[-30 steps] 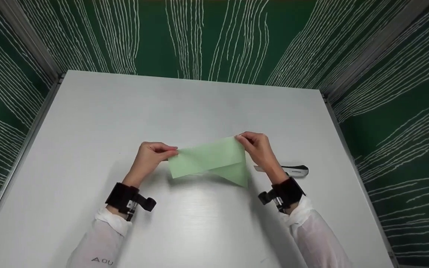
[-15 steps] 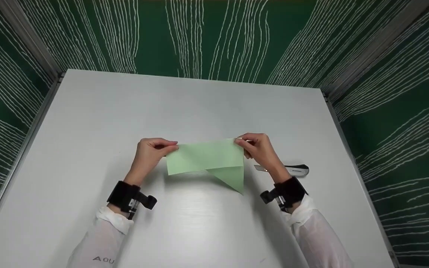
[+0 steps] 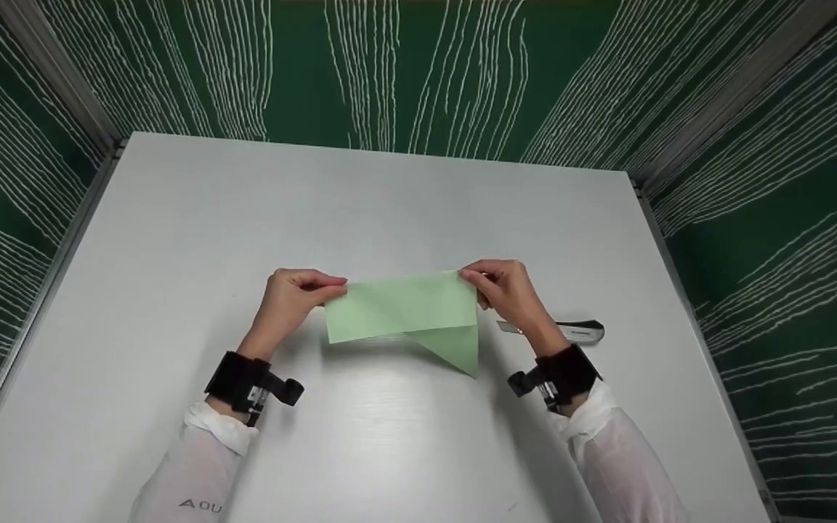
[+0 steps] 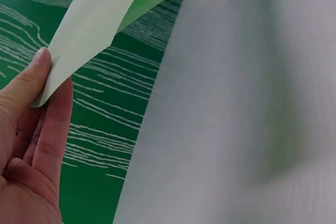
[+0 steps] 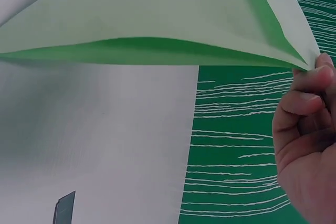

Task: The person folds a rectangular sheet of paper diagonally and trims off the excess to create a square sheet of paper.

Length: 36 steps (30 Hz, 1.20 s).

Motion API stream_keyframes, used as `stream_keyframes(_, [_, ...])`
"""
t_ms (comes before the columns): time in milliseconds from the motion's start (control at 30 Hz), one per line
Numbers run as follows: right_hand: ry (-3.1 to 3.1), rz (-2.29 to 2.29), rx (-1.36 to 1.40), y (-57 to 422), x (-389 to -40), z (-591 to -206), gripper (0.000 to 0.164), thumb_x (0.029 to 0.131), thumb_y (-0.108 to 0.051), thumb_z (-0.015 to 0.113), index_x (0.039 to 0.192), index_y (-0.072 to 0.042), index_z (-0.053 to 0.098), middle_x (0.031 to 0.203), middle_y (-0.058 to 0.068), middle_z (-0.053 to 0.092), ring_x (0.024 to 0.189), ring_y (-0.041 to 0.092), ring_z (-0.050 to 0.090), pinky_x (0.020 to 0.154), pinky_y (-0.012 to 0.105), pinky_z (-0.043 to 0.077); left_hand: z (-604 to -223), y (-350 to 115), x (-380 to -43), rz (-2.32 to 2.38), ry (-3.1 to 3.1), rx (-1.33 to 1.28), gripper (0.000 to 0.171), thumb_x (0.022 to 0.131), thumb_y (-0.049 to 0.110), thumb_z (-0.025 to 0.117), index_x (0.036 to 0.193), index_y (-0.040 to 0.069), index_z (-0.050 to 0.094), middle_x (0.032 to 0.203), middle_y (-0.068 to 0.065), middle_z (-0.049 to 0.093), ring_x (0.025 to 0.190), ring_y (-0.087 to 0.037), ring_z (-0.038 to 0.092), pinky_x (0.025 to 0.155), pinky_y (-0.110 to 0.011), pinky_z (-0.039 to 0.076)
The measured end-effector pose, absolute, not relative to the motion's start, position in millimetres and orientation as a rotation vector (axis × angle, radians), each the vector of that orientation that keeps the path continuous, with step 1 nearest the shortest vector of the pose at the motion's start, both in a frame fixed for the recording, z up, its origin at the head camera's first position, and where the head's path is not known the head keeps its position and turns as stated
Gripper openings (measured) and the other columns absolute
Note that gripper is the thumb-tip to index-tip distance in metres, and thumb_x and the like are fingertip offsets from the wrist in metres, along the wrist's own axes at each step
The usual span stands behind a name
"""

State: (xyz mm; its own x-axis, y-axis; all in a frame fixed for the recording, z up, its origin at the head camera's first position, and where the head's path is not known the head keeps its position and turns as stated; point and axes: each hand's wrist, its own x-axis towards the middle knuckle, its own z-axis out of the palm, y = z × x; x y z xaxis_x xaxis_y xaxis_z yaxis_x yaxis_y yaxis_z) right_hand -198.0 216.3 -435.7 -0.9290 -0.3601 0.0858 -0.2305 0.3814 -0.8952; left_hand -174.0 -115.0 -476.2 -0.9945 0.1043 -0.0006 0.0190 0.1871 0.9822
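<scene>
Plainly, green paper (image 3: 404, 305) in the pinch of both hands (image 3: 293, 292) (image 3: 507, 289), utility knife (image 3: 583, 332) half-hidden behind the right wrist (image 3: 547, 339).

Folded pale-green paper sheet (image 3: 404, 303)
Held up by its top corners, a triangular part (image 3: 453, 347) (slightly darker) hanging below its right half.

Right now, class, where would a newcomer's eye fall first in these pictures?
Probably on the folded green paper held between the left hand and right hand above the white table. Next, the knife partly hidden by the right forearm, and the white-lined green walls around the table.
</scene>
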Motion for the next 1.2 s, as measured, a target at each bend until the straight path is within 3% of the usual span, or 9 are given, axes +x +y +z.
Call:
stream_keyframes(200, [2.546, -1.550, -0.507, 219, -198, -436, 0.019, 0.093, -0.014, 0.059, 0.096, -0.002, 0.073, 0.067, 0.021, 0.062, 0.046, 0.015, 0.048, 0.045, 0.021, 0.042, -498, -121, -182, 1.958, 2.293, 0.174, 0.020, 0.082, 0.021, 0.072, 0.101, 0.014, 0.075, 0.104, -0.005, 0.073, 0.088, -0.010, 0.069, 0.075, -0.024, 0.056])
stream_keyframes(433, [2.526, -1.515, -0.559, 226, -204, -451, 0.022, 0.095, -0.019, 0.056, 0.099, -0.005, 0.072, 0.069, 0.017, 0.063, 0.051, 0.037, 0.052, 0.047, 0.025, 0.045, -501, -123, -183, 1.916, 2.449, 0.094, 0.024, 0.073, 0.035, 0.078, 0.088, 0.016, 0.077, 0.086, -0.002, 0.075, 0.074, -0.014, 0.071, 0.069, -0.026, 0.057])
stream_keyframes(567, [2.514, -1.503, -0.571, 232, -209, -462, 0.023, 0.094, -0.026, 0.056, 0.099, -0.011, 0.073, 0.070, 0.010, 0.065, 0.050, 0.032, 0.055, 0.047, 0.030, 0.046, -500, -122, -184, 1.910, 2.486, 0.062, 0.019, 0.074, 0.032, 0.078, 0.085, 0.017, 0.076, 0.083, -0.003, 0.074, 0.072, -0.014, 0.070, 0.066, -0.026, 0.058])
stream_keyframes(833, [2.463, -1.629, -0.492, 222, -198, -443, 0.019, 0.092, -0.012, 0.059, 0.098, 0.000, 0.073, 0.076, 0.022, 0.068, 0.047, 0.012, 0.057, 0.043, 0.026, 0.042, -480, -119, -178, 1.963, 2.525, 0.047, 0.017, 0.080, 0.019, 0.074, 0.096, 0.013, 0.075, 0.090, -0.008, 0.074, 0.077, -0.014, 0.070, 0.069, -0.024, 0.057])
stream_keyframes(967, [2.437, -1.703, -0.469, 219, -195, -446, 0.020, 0.093, -0.012, 0.058, 0.098, 0.001, 0.072, 0.067, 0.021, 0.062, 0.046, 0.015, 0.052, 0.041, 0.020, 0.037, -461, -116, -171, 2.023, 2.531, 0.007, 0.022, 0.081, 0.015, 0.074, 0.101, 0.008, 0.073, 0.092, -0.011, 0.074, 0.079, -0.018, 0.070, 0.071, -0.025, 0.057])
stream_keyframes(1200, [2.361, -1.776, -0.410, 214, -193, -450, 0.020, 0.093, -0.009, 0.057, 0.096, 0.005, 0.072, 0.059, 0.011, 0.058, 0.046, 0.022, 0.047, 0.040, 0.018, 0.031, -458, -117, -173, 2.086, 2.533, -0.016, 0.022, 0.085, 0.016, 0.069, 0.106, 0.008, 0.073, 0.096, -0.014, 0.073, 0.080, -0.014, 0.069, 0.073, -0.027, 0.057])
